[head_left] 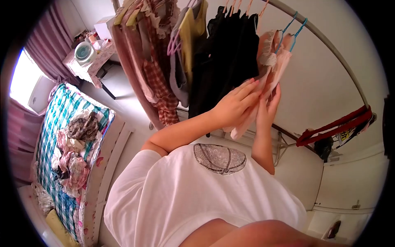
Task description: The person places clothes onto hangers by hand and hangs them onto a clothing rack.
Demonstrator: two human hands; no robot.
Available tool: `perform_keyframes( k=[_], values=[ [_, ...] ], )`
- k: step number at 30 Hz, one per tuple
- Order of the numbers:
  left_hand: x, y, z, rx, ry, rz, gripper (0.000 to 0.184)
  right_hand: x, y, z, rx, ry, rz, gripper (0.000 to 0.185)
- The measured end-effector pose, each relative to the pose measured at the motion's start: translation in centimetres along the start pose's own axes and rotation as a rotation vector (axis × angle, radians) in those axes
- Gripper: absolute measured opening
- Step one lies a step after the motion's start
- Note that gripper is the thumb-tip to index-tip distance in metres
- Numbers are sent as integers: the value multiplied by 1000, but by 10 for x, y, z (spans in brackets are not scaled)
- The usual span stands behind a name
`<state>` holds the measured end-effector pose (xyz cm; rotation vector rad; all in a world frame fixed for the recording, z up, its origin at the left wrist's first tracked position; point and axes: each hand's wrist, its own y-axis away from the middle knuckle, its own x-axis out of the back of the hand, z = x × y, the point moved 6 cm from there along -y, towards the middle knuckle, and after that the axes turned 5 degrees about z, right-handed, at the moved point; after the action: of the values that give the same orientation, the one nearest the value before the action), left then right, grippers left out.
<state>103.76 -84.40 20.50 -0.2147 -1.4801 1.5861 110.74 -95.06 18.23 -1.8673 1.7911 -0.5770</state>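
A light pink garment [282, 61] hangs from a blue hanger [303, 26] on the rack, its front edge between my two hands. My left hand [240, 101] reaches across from the left, its fingers pressed along the fabric near a ruffled, paler part. From below, my right hand [268, 105] grips the other side, fingers pointing up along the cloth. The thumbs and the fabric between the palms are partly hidden. Close to my left hand hang black garments [224, 57] on pink hangers [249, 7].
A curved metal rail [335, 51] carries a yellow garment [188, 39], a red checked dress [164, 92] and a red strap [333, 125]. Crumpled clothes [74, 154] lie on a bed [51, 123] at left. A table [98, 61] stands behind; a white cabinet [349, 181] is right.
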Motion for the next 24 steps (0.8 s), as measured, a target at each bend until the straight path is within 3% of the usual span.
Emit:
perform_keyframes(
  k=[4,11,20,24],
  values=[
    [38,29,1,57,-41,-1,52,-33,44,-1,74,80,-15,60],
    [130,104,-6,256,-245,-22,51,-130,120,-16,-7,119,-237,61],
    [292,249,-2,722,-628,17,56,-294,244,-50,-88,0,-736,69],
    [364,318,15,922,-821,102,56,-369,310,-57,38,-14,-959,72]
  ],
)
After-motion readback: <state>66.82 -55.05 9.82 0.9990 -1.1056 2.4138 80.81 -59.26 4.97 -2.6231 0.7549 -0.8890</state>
